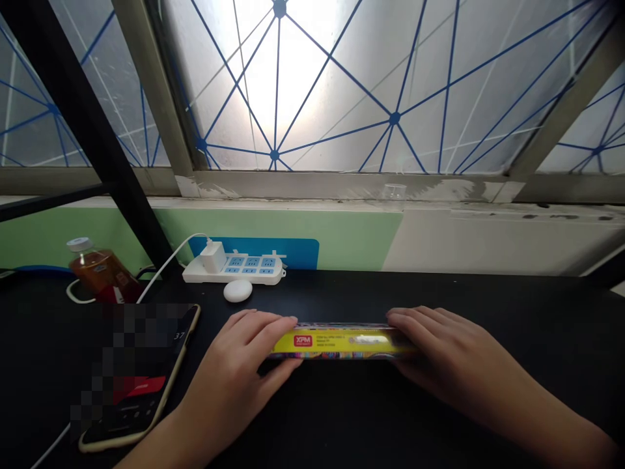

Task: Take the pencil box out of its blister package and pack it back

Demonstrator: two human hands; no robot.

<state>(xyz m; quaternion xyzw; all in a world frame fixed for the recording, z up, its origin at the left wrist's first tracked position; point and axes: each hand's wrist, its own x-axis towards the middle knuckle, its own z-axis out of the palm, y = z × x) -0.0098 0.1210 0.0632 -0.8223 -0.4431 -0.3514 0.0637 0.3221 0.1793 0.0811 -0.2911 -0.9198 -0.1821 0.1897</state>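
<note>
A long, flat package (342, 341) with a yellow side strip, a red "XPM" label and a clear shiny cover lies crosswise in front of me. My left hand (244, 358) grips its left end, thumb on the near side and fingers over the top. Around the right end, my right hand (439, 352) is closed, with its thumb underneath or on the near side. Multicoloured print shows along the lower edge. What the package contains cannot be made out. Both ends are covered by my fingers.
A phone (168, 384) lies left of my left arm on the black table (342, 423). Behind are a white oval case (237, 291), a power strip (254, 268) with a charger (213, 256), and a drink bottle (105, 270). A black metal post (97, 117) slants up at left.
</note>
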